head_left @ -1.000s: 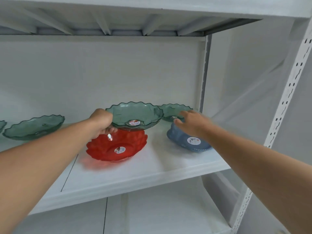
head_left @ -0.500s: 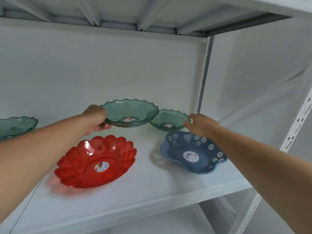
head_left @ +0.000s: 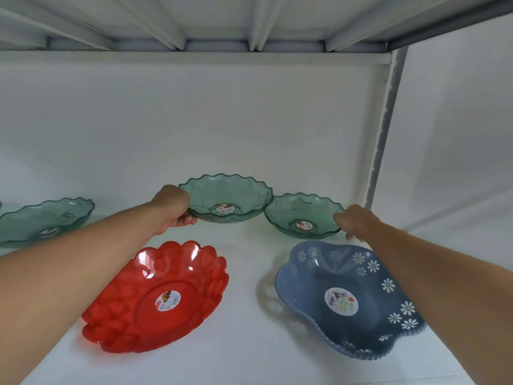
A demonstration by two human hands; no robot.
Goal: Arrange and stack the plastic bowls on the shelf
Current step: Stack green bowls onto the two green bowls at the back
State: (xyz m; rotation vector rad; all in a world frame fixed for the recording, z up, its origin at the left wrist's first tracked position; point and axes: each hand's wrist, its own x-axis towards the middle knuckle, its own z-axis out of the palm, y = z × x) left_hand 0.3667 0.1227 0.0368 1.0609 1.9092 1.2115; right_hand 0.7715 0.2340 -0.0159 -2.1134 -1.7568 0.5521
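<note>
Left hand (head_left: 173,208) clamped on rim of middle green bowl (head_left: 226,198), behind red bowl (head_left: 158,294). Right hand (head_left: 355,222) grips smaller green bowl (head_left: 302,215), right of middle bowl, rims touching, on shelf (head_left: 244,343).

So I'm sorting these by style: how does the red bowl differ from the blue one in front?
The red bowl is see-through plastic with a scalloped, petal-like rim; the blue bowl is opaque with a wavy rim. The blue bowl carries white daisy-shaped marks around its wall, the red bowl only moulded rounded bumps. The red one lies front left, the blue one front right. Both sit unstacked on the white shelf, each with a sticker in the middle, neither touched by a hand.
</note>
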